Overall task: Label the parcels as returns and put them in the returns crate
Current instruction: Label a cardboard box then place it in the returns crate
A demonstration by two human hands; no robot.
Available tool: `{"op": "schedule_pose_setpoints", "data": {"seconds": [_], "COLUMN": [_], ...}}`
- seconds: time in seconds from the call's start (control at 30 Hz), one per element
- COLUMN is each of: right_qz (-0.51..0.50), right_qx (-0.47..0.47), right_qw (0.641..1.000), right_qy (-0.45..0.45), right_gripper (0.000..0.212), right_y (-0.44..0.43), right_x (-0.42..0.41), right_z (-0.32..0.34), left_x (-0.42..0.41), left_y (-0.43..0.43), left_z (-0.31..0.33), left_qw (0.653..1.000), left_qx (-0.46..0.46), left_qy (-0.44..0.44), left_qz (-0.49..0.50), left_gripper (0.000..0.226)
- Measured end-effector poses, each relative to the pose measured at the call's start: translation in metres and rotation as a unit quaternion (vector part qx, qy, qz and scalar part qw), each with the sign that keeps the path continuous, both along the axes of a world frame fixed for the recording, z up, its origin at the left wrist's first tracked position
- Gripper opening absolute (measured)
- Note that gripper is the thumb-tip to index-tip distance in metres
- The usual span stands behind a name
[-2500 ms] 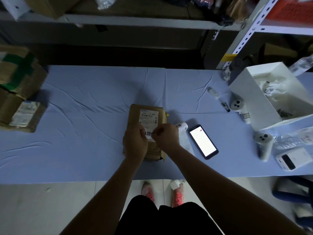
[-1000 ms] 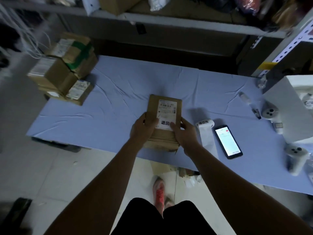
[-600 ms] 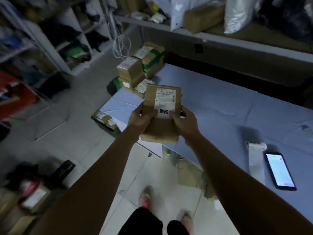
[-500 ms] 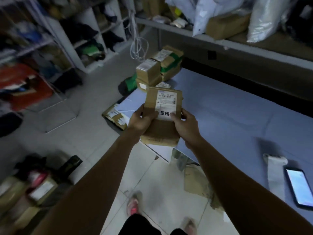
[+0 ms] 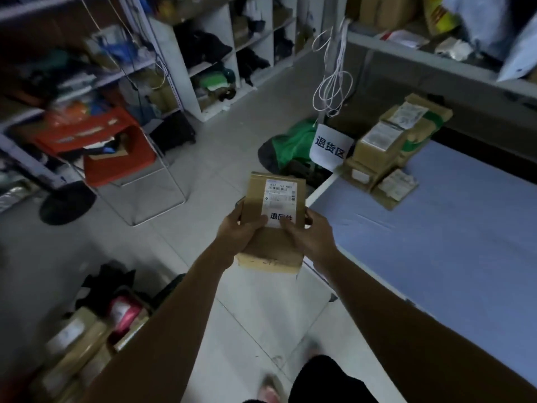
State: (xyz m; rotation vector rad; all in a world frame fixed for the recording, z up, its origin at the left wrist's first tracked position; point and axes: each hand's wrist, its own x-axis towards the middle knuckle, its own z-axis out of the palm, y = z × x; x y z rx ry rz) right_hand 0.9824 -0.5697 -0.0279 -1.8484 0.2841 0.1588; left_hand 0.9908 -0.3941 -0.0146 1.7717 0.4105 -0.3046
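1 brown cardboard parcel [image 5: 274, 248] is held in the air over the tiled floor, just off the end of the blue-covered table [image 5: 436, 242]. The left hand [image 5: 241, 231] grasps its left edge and the right hand [image 5: 311, 237] its right edge, thumbs on top flanking the white 退回件 sticker [image 5: 280, 217]. Beyond it on the floor sits a green container [image 5: 290, 149] with a white 退货区 sign [image 5: 329, 146], beside stacked parcels [image 5: 386, 152] on the table corner.

- Dim, bluish-grey light; the floor [image 5: 261, 309] below the fingers [image 5: 257, 221] is the brightest bit.
- Just above them, the label [image 5: 280, 203] on the parcel [image 5: 270, 251] looks a bit smeared.
- Far left of them, the shelves [image 5: 180, 53] blur and bow toward the edges.
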Motion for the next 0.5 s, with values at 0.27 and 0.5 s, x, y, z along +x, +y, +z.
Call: {"op": "schedule_pose_setpoints", "data": {"seconds": [0.27, 0.5], "right_qz": [-0.014, -0.045], "right_qx": [0.016, 0.013], "right_qw": [0.998, 0.995], "right_qy": [0.056, 0.093], "right_gripper": [0.039, 0.050], "right_y": [0.087, 0.117], "right_x": [0.159, 0.314], "right_z": [-0.064, -0.122], "left_x": [0.161, 0.340], "left_y": [0.087, 0.116], "left_z": [-0.052, -0.116], "left_qw": [0.998, 0.990], "left_qx": [0.017, 0.045], "left_qy": [0.027, 0.070], "left_qz": [-0.059, -0.114], "left_gripper": [0.037, 0.057]}}
